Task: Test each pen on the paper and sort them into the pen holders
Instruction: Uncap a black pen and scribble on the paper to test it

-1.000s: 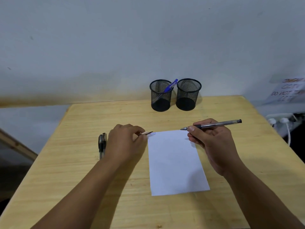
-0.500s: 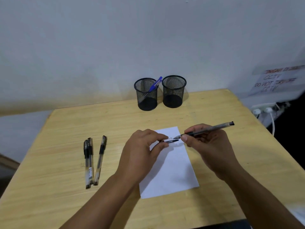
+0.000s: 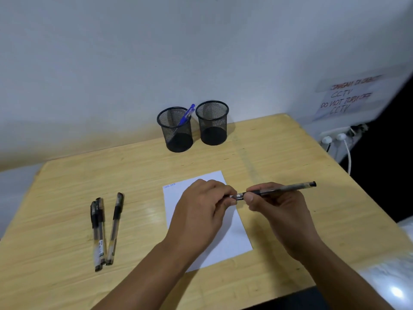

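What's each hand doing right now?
Left hand: pinches the cap at the pen's tip.
Right hand: grips the pen.

Surface: carries all items listed.
Far edge, by the wall: two pen holders side by side, nearly touching. Left pen holder contains one pen, leaning right. Right pen holder stands just beside it.
Centre: paper, lying flat before the holders.
Above the paper: my left grip and my right grip, meeting at the tip end of one pen in hand, its shaft pointing right.
Left of the paper, well apart: three loose pens, lengthwise, two touching, the third just right of them.
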Available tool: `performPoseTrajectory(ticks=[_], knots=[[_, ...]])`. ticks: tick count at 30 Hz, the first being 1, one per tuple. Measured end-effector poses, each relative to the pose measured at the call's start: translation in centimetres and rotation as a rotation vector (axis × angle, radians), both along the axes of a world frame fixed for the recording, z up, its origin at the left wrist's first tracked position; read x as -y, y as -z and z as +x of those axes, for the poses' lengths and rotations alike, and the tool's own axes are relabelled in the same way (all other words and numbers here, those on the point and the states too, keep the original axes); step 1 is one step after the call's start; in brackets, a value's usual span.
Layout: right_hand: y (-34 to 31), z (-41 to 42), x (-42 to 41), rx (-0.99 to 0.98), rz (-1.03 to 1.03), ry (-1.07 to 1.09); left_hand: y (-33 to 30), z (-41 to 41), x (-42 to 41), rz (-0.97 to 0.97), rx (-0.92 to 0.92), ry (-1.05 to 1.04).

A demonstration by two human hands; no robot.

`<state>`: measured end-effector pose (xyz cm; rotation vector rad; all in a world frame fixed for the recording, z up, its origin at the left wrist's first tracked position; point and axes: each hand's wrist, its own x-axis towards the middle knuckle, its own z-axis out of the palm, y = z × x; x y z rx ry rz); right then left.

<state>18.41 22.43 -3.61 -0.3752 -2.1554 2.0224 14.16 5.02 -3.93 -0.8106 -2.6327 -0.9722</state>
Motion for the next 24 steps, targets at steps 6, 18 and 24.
performPoseTrajectory(ticks=[6, 18, 24], knots=[[0.0, 1.3, -1.6, -0.059, -0.033, 0.055, -0.2, 0.0, -2.9, 0.012, 0.005, 0.1], [1.0, 5.7, -7.9, -0.101, -0.642, 0.346, 0.0, 2.1, -12.3, 0.001, 0.155, 0.302], [2.7, 12.0, -14.5, -0.187, -0.751, 0.685, 1.8, 4.3, -18.3, -0.197, 0.088, 0.599]])
